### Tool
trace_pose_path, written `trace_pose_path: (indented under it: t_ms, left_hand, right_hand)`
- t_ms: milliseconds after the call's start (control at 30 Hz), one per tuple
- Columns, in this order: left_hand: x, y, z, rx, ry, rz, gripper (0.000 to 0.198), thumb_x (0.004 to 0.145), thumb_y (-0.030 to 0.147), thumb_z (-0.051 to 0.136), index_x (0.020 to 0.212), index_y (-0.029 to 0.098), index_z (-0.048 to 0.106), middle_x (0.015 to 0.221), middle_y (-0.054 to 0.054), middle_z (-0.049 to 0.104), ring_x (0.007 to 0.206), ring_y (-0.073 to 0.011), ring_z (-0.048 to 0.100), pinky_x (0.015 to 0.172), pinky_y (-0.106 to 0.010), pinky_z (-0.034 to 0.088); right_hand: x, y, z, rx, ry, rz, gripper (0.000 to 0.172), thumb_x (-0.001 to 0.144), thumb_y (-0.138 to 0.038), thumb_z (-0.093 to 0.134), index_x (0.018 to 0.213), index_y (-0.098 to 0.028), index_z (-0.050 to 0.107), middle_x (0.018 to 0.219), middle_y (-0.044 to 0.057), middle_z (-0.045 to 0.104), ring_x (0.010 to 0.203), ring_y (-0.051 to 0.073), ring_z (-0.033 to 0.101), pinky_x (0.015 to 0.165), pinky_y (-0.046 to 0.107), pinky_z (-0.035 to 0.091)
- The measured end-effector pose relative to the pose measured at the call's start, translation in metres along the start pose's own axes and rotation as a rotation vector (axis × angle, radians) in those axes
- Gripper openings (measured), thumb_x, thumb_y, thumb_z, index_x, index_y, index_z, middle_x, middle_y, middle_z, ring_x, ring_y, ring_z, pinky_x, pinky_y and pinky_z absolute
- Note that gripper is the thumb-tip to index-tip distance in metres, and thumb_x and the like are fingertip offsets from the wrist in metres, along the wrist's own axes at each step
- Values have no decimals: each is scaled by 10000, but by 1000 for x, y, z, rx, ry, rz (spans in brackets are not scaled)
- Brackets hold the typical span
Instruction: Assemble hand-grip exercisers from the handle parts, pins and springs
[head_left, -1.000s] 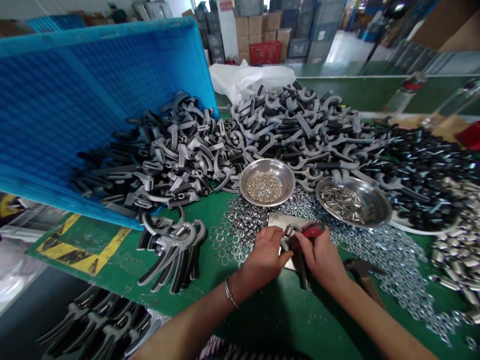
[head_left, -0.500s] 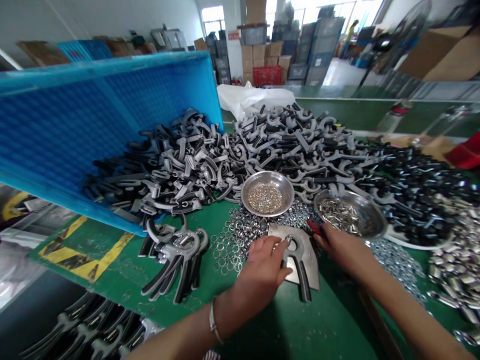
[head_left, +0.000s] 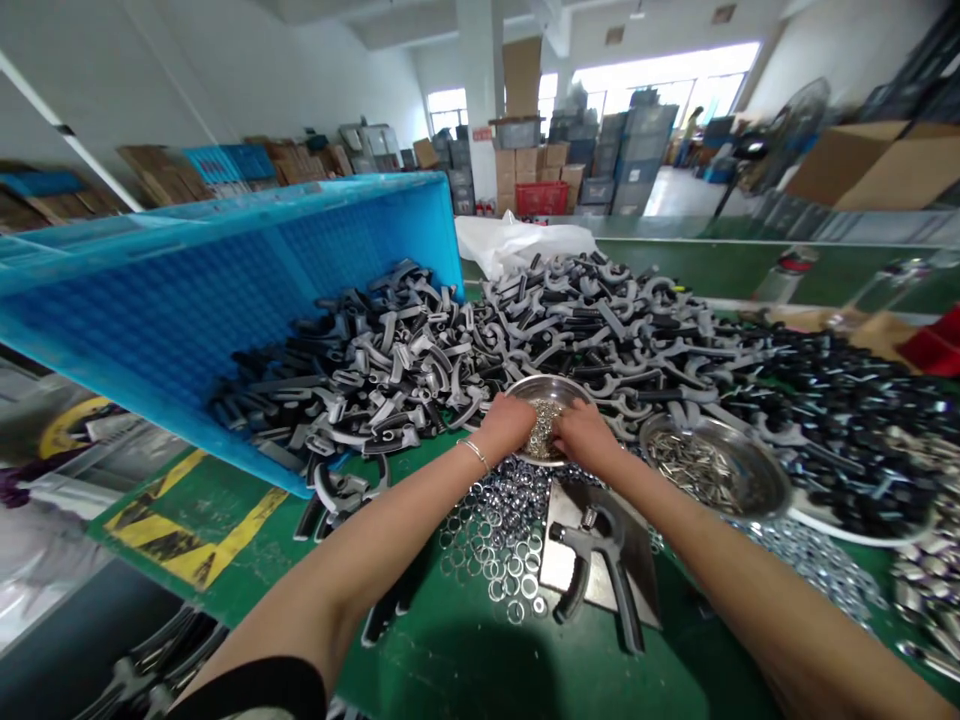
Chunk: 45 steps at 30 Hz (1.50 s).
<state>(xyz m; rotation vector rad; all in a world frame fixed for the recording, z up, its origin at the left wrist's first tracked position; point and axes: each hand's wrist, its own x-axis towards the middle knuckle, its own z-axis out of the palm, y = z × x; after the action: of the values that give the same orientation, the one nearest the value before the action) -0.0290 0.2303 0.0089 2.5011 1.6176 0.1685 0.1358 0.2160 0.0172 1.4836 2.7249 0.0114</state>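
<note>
Both hands reach into a round steel bowl (head_left: 551, 384) of small shiny metal pieces (head_left: 546, 420). My left hand (head_left: 510, 422) is over the bowl's left side, fingers curled down and closed at the pieces. From the right, my right hand (head_left: 586, 437) dips in with its fingers bent together. What either set of fingertips pinches is too small to make out. Nearer me, a grey hand gripper (head_left: 616, 555) with two black-padded handles lies on a flat metal plate (head_left: 559, 572), handles towards me. Loose metal rings (head_left: 499, 555) are scattered left of the plate.
A blue crate (head_left: 322, 235) lies tipped at left, grey handle parts (head_left: 405, 350) spilling out. More handles (head_left: 600, 310) are heaped behind the bowl. At right stand a second bowl (head_left: 765, 480) of metal pins and a heap of black parts (head_left: 847, 410). Assembled grippers (head_left: 341, 490) lie left.
Both hands have moved forward into the bowl. My left hand has left the hand gripper on the plate; the red-handled tool by my right hand is no longer visible. The view has tilted up.
</note>
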Motion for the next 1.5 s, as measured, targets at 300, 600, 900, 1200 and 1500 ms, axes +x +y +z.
trace_pose_path:
  t_ms: [300,600,900,1200,1500]
  left_hand:
    - [8,-11,8,-88,34,-32,190,902,107,514,1027,111,657,1021,-160,718,1029,-278,662,940,-395,461]
    - [-11,0,-3,-357,162,-35,179,867,133,578,971,150,723,1034,-96,742,1015,-220,670,950,-329,489]
    - [-153,14,-3,-1176,34,-284,231,790,320,713,952,157,707,912,-56,764,849,-193,714,832,-330,553]
    - [-177,43,10,-1018,-21,-238,151,804,301,710,880,171,719,863,-28,739,807,-176,670,758,-276,497]
    - [-115,93,50,-128,114,290,196,972,262,523,910,148,670,923,-79,681,963,-240,579,914,-394,405]
  right_hand:
    - [4,1,23,106,-37,121,195,942,-273,589,1066,-154,682,1050,127,714,1066,272,605,901,384,448]
    - [11,0,27,351,30,232,311,955,-351,615,1209,-172,613,1223,83,635,1037,221,645,885,439,550]
    - [-72,2,-13,773,200,295,137,913,-271,602,873,-150,653,789,36,720,768,181,692,771,323,534]
    - [-187,-24,41,1377,61,470,285,792,-477,678,823,-199,621,704,-15,681,605,172,666,578,282,491]
    - [-176,-20,41,1270,153,461,265,810,-464,666,810,-202,627,688,-11,679,622,182,670,625,297,499]
